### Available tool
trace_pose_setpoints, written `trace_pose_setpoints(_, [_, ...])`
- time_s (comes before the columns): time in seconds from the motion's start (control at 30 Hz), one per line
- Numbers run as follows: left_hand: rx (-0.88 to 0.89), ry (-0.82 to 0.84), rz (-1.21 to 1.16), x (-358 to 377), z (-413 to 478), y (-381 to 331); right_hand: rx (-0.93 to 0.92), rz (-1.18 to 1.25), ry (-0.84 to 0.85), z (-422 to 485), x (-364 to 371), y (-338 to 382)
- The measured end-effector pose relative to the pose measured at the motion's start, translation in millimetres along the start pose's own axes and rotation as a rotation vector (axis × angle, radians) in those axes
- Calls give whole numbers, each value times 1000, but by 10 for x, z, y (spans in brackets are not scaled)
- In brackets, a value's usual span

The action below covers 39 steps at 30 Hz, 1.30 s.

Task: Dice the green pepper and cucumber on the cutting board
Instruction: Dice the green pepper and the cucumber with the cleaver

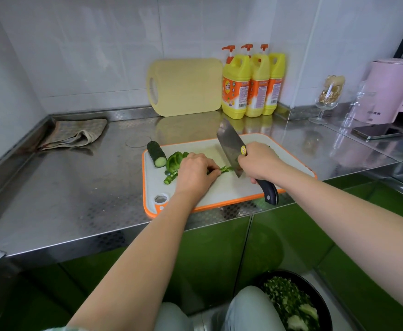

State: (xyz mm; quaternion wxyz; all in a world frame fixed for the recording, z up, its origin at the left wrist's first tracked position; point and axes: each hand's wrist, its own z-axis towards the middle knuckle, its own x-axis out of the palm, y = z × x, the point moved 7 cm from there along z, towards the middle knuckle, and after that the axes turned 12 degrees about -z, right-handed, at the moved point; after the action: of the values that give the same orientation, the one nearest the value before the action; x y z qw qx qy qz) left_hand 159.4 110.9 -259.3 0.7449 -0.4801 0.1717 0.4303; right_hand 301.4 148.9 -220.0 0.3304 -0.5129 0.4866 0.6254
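The white cutting board [229, 189] with its orange rim lies on the steel counter [76, 187], near the front edge, and everything for the job is on it. One stub of cucumber [156, 154] sits at the board's far left corner, cut end toward the person. Just beside it is one larger curled piece of green pepper [174, 160], with a few pepper strips [170, 179] lying against the left hand [195, 173], which hides part of them, so I cannot count them exactly. That hand lies knuckles up, its fingers curled in and pressed together, pinching one pepper strip [224, 168] down on the board. The right hand [260, 161] has its fingers wrapped round the handle of a single cleaver [230, 149], close to the blade, with the black butt of the handle sticking out below the hand. The blade is tilted, its lower edge down at the strip's free end. Behind the board, a second, yellow cutting board [186, 87] leans on the tiled wall, touching the first of three yellow dish soap bottles [236, 87] standing in a row. A crumpled cloth [76, 133] lies in the far left corner. To the right stand one stemmed glass [327, 99] with something golden inside, one pink kettle [391, 91] and one phone [377, 133] lying flat. Below the counter, by the person's knee, is one dark bowl [319, 299] of chopped greens.
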Motion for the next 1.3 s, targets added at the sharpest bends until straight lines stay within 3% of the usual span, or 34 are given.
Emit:
trace_pose_setpoints(0.3, [-2, -10, -13, -4, 1, -3, -11, -197, 213, -150, 101, 165])
trace_pose_setpoints(0.57, [23, -24, 28, -10, -22, -34, -8, -46, 39, -7, 63, 62])
trace_pose_setpoints(0.87, [-10, -18, 1, -13, -14, -4, -29, -200, 176, -105, 101, 193])
trace_pose_setpoints(1.2, [-24, -27, -5, -22, -17, 12, -12, -60, 52, -29, 62, 124])
trace_pose_setpoints(1.3, [-43, -24, -13, -21, -8, 29, -34, -63, 98, -69, -11, 126])
